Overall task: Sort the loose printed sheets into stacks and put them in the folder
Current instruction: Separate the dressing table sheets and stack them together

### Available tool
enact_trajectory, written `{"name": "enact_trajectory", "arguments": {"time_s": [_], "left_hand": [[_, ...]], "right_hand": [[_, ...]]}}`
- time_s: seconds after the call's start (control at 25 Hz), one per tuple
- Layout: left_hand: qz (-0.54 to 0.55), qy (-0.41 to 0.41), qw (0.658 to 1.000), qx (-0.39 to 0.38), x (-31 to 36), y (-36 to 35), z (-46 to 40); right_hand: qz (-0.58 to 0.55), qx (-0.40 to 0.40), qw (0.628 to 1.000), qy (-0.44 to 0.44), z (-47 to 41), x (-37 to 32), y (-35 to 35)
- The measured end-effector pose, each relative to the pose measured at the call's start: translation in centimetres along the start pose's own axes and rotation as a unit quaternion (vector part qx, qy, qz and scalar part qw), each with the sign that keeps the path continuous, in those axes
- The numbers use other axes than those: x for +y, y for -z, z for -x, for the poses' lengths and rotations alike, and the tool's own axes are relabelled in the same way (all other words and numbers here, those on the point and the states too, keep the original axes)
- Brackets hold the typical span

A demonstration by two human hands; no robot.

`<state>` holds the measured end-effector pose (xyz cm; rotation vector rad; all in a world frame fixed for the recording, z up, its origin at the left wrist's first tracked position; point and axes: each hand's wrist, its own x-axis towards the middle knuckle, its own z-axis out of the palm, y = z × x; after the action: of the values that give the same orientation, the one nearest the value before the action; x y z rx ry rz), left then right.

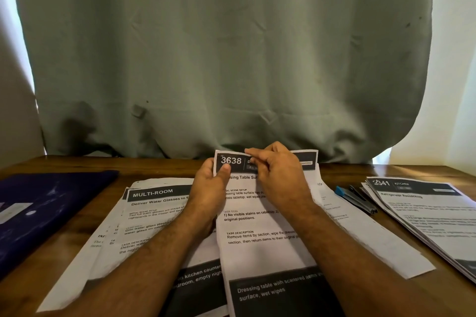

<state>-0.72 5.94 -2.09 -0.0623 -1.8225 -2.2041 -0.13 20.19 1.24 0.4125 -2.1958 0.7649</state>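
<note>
White paper fills the middle of the wooden table (67, 244), and both hands meet at the top edge of one sheet (260, 252) headed 3638. Left hand (210, 188) pinches its upper left corner, thumb on the dark header, fingers behind. Right hand (277, 175) curls over the top edge just beside it, fingertips on the header, hiding part of the title. Under and left of the left forearm lie loose sheets (144, 213), the top one headed MULTI-ROOM. Further left rests a dark blue folder (46, 208), closed and flat. Right of the right hand more sheets fan out, then a stapler (356, 199), then a stack (425, 211) headed KITCHEN. Behind the hands hangs a grey-green curtain (219, 46)
</note>
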Motion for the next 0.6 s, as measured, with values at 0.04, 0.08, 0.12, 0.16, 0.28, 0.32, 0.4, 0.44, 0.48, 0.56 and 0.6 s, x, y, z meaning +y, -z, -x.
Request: {"name": "enact_trajectory", "arguments": {"time_s": [0.04,0.08,0.12,0.16,0.28,0.32,0.4,0.44,0.48,0.56,0.6], "left_hand": [[-0.002,0.004,1.000,0.004,-0.1,0.0,0.0],[-0.007,0.002,1.000,0.012,-0.2,0.0,-0.2],[-0.018,-0.007,1.000,0.022,-0.2,-0.1,-0.2],[-0.030,-0.020,0.999,0.031,-0.2,-0.1,-0.2],[-0.051,-0.069,0.996,0.018,-0.3,0.1,-0.2],[-0.056,-0.084,0.995,0.008,-0.2,0.1,-0.1],[-0.072,-0.097,0.993,-0.014,0.1,0.2,0.4],[-0.079,-0.087,0.993,-0.031,0.5,0.4,0.5],[-0.077,-0.062,0.994,-0.056,1.0,0.7,0.6],[-0.071,-0.006,0.992,-0.103,2.5,1.9,0.6],[-0.094,-0.005,0.990,-0.107,3.2,3.0,0.4]], "right_hand": [[0.003,-0.004,1.000,0.001,0.0,0.0,0.0],[0.002,-0.006,1.000,0.000,0.1,0.0,-0.1],[0.000,-0.007,1.000,-0.005,0.1,0.1,-0.1],[-0.003,-0.006,1.000,-0.009,0.1,0.1,-0.1],[-0.005,-0.023,1.000,-0.015,0.0,0.2,0.0],[-0.002,-0.041,0.999,-0.019,-0.2,0.3,0.1],[0.000,-0.077,0.997,-0.033,-0.4,0.5,0.3],[-0.012,-0.082,0.996,-0.042,-0.5,0.5,0.6],[-0.034,-0.081,0.995,-0.054,-0.6,0.5,0.8],[-0.062,-0.089,0.991,-0.075,-0.8,0.6,1.5],[-0.061,-0.109,0.989,-0.084,-0.9,0.7,1.8]]}}
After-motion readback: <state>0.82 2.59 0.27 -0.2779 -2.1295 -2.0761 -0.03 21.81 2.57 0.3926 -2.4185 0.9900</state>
